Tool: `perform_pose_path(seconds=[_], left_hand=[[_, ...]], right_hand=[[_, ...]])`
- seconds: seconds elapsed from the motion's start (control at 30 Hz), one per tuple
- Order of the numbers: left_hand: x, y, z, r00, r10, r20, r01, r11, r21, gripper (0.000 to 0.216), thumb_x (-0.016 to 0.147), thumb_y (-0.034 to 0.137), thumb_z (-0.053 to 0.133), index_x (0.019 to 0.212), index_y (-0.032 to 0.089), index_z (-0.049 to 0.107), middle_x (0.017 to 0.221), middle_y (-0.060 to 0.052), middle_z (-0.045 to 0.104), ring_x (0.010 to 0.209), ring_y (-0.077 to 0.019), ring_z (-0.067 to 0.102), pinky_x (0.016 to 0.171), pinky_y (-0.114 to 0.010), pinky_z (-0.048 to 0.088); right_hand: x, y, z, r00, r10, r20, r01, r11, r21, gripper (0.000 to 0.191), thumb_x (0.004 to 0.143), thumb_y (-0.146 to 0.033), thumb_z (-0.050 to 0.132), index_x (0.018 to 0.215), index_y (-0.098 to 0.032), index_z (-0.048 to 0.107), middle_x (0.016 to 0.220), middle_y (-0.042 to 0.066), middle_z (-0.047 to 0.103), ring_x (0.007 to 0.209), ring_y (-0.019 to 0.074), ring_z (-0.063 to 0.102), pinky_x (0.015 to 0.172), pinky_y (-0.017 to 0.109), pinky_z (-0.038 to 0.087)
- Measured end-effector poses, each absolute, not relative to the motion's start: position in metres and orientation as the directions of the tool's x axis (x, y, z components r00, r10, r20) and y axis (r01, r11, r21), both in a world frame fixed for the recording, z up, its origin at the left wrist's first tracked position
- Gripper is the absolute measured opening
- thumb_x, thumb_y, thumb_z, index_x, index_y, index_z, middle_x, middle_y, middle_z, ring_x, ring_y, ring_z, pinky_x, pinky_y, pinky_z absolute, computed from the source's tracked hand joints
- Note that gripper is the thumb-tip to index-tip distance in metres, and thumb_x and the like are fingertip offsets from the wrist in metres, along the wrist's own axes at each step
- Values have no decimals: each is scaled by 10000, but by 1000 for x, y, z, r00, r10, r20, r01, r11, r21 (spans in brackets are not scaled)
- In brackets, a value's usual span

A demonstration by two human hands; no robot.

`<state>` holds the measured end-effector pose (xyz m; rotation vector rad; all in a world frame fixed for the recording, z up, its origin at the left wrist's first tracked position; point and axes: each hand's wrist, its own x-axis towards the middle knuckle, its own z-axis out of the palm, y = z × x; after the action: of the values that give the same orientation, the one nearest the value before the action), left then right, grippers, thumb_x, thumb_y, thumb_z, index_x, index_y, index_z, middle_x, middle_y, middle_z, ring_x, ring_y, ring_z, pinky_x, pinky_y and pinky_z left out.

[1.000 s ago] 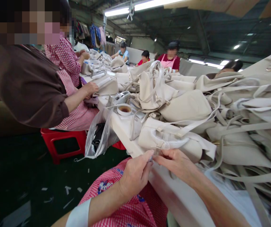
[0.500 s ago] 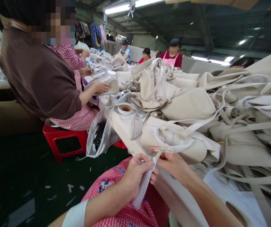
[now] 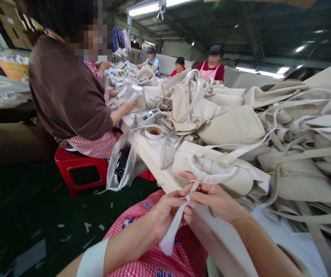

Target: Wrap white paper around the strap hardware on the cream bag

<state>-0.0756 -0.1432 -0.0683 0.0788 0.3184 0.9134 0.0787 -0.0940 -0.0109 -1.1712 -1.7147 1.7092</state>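
Peeling at a white strip (image 3: 171,232), by the look of it – left hand (image 3: 167,211) closed narrowly on its upper end, thumb and forefinger pressed together, loose tail hanging down toward 6 o'clock over the red checked apron (image 3: 159,261). Right hand (image 3: 214,198) at 3 o'clock of the left, fingertips pinched on the thin strap tab (image 3: 196,185) rising to the looped handle of the nearest cream bag (image 3: 226,175). Both pinches meeting just off the table edge (image 3: 156,169), knuckles nearly touching.

Judged as mid-step: strip partly free, upper end seemingly attached at the tab. Next move likely calling for a firm anchor from the right pinch and a steady pull from the left, down and toward 7 o'clock, away from the bag rather than across it.

Room and edges:
- Toward 12 and 2 o'clock, crowded – heaped cream bags (image 3: 234,125) and trailing straps (image 3: 304,156), easy to snag.
- Toward 6 and 7 o'clock, free space over the lap and dark floor.
- Toward 10 o'clock, well apart: hanging plastic bag (image 3: 122,163), red stool (image 3: 79,169), seated co-worker in a brown sleeve (image 3: 67,92) with a hand on other bags.
- At 11 o'clock, near the table edge, a small round dish (image 3: 154,132), clear of both hands.
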Motion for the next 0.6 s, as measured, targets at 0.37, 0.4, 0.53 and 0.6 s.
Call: perform_pose_path(seconds=[0.37, 0.4, 0.53, 0.6], left_hand=[[-74, -148, -71, 795, 603, -58, -605, 787, -121, 253, 674, -75, 592, 887, 62, 589, 655, 19, 514, 468, -22, 471, 481, -94, 397], [-74, -149, -71, 795, 604, -53, -605, 784, -139, 247, 680, -81, 587, 881, 63, 587, 648, 24, 509, 465, -20, 473, 472, -89, 385], [-73, -149, -72, 807, 586, -70, -586, 780, -220, 220, 717, -82, 568, 896, 45, 577, 638, 42, 504, 446, 5, 466, 445, -60, 345], [-73, -149, -74, 815, 574, -79, -575, 785, -231, 238, 710, -82, 573, 921, 26, 576, 639, 47, 511, 447, 13, 467, 442, -50, 336]], right_hand=[[84, -91, -57, -475, 863, -172, -110, -252, -961, 324, 543, -307, 879, 852, -238, 809, 615, 10, 707, 397, 53, 420, 360, 152, 306], [82, -91, -61, -453, 877, -158, -147, -248, -957, 288, 528, -299, 879, 800, -234, 808, 563, 0, 684, 360, 39, 367, 339, 148, 264], [79, -95, -71, -432, 893, -125, -189, -225, -956, 263, 573, -332, 879, 815, -252, 813, 591, 10, 696, 341, 24, 317, 339, 158, 242], [82, -96, -73, -464, 877, -128, -157, -224, -962, 311, 633, -393, 867, 911, -264, 811, 684, 34, 730, 360, 27, 336, 358, 170, 262]])
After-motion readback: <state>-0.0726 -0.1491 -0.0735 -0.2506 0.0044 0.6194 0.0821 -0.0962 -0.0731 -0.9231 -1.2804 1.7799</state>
